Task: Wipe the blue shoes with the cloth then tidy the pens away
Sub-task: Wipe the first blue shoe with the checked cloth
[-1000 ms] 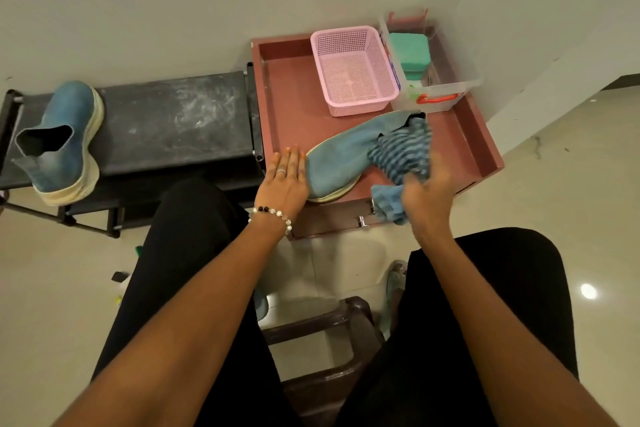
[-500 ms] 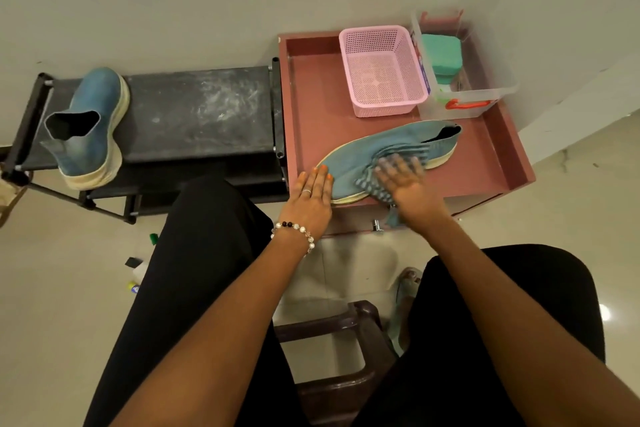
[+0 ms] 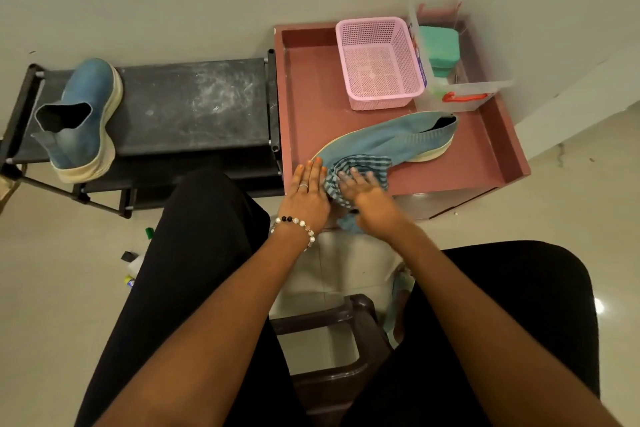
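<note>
1. Two hands are at work. The right hand (image 3: 367, 199) lies flat with fingers spread, pressing the one striped cloth (image 3: 360, 168) onto the toe end of a shoe; its fingers are motion-blurred.
2. The left hand (image 3: 306, 189) rests flat beside it, fingers straight and close together, touching the toe tip. It wears one ring and one bead bracelet (image 3: 294, 224).
3. Two blue shoes: the near shoe (image 3: 398, 140) lies on its side on the red tray (image 3: 308, 107), toe toward the hands; the far shoe (image 3: 81, 118) stands upright at the left end of the black rack (image 3: 194, 104), well apart.
4. At the back of the tray sit one pink basket (image 3: 379, 62) and, just beside it, one clear bin (image 3: 460, 80) holding a green block (image 3: 440, 47).
5. No pens can be made out; small items on the floor (image 3: 138, 256) by the left leg are too small to tell.
6. Against half a second ago, the right hand and cloth have slid from mid-shoe toward the toe, now next to the left hand, which has stayed put. The shoe has not moved.
</note>
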Available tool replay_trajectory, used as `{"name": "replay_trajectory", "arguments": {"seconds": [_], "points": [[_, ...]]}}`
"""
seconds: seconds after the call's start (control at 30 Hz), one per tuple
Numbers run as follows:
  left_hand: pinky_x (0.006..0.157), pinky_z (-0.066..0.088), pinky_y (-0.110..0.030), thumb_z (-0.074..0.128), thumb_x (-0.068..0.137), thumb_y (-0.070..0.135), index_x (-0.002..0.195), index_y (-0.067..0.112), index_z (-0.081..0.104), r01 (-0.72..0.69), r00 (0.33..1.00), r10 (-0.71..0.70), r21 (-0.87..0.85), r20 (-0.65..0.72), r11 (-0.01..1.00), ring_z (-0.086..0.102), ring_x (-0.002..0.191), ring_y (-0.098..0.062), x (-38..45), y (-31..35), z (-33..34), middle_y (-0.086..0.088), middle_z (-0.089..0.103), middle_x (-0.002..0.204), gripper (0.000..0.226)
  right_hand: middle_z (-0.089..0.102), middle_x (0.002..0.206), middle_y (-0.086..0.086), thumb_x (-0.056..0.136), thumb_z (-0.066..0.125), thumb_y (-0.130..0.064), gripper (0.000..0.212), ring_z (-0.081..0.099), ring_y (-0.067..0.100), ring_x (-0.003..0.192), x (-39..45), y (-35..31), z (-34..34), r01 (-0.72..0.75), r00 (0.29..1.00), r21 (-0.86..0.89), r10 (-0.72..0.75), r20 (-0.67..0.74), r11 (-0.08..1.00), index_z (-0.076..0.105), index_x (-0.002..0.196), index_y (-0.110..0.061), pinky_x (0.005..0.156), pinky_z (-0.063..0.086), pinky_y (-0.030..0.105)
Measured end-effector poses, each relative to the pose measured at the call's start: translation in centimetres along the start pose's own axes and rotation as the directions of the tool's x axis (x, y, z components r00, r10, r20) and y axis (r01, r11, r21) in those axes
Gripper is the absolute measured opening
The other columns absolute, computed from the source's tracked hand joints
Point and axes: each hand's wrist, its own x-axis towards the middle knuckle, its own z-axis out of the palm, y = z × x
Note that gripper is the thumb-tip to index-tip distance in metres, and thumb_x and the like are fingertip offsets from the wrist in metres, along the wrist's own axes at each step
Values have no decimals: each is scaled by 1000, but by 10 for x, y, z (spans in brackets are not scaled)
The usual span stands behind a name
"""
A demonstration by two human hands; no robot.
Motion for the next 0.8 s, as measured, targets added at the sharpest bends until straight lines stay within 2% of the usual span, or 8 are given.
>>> {"name": "replay_trajectory", "arguments": {"seconds": [0.07,0.13,0.23,0.37,0.43,0.57,0.7,0.8], "points": [[115,-9,-46,-4,91,5,148,-8,1,17,999,-17,-16,-45,1000,1,146,-38,-1,3,2,-27,-8,155,59,7,160,0,89,57,-19,79,2,20,147,-8,41,-7,25,999,-144,-18,46,989,10,152,-18,117,-4,40],[115,-8,-46,-14,82,5,148,-8,-1,9,998,-10,-6,-62,1000,4,145,-38,0,4,4,-27,-6,155,68,8,160,-2,83,60,-11,85,3,18,147,-18,75,-17,-81,995,-223,91,36,971,10,152,-20,117,-3,41],[116,-3,-46,-14,83,6,148,-7,4,16,994,-13,25,-110,1000,10,145,-37,2,4,9,-27,1,155,69,15,159,4,84,54,0,77,7,22,147,-21,86,-22,-306,951,-147,295,-92,941,17,151,-14,117,1,45],[115,-4,-46,-7,87,6,148,-7,6,9,991,-4,38,-134,999,11,145,-38,3,4,9,-27,2,155,63,13,156,23,91,41,-7,63,6,40,144,4,24,-10,-519,850,-21,513,-119,855,14,147,5,117,8,49],[115,-7,-45,8,97,6,148,-7,2,8,995,-6,23,-101,1000,5,145,-38,3,4,7,-27,-3,155,53,11,155,27,92,43,-12,65,5,43,143,12,-10,-4,-488,868,20,488,-98,873,13,146,7,118,8,48],[117,-10,-43,19,101,16,147,-7,-4,28,999,-28,-6,-27,1000,-4,146,-35,4,2,5,-26,-12,155,56,10,158,17,87,49,-6,72,2,35,146,5,-33,-1,-229,972,72,232,-37,971,12,149,0,119,5,40],[116,-7,-44,-3,91,8,148,-7,-1,26,998,-27,-26,-54,999,2,146,-37,2,5,5,-27,-7,155,59,16,158,3,84,49,2,76,8,19,147,-11,23,-16,-11,1000,-30,12,19,999,18,151,-16,117,0,42],[117,-3,-46,-17,79,8,148,-7,0,22,997,-23,-24,-68,999,6,145,-39,4,5,7,-27,-4,155,72,17,158,0,79,54,5,83,10,15,147,-20,70,-32,-119,990,-147,128,51,982,20,151,-22,116,-5,47]]}}
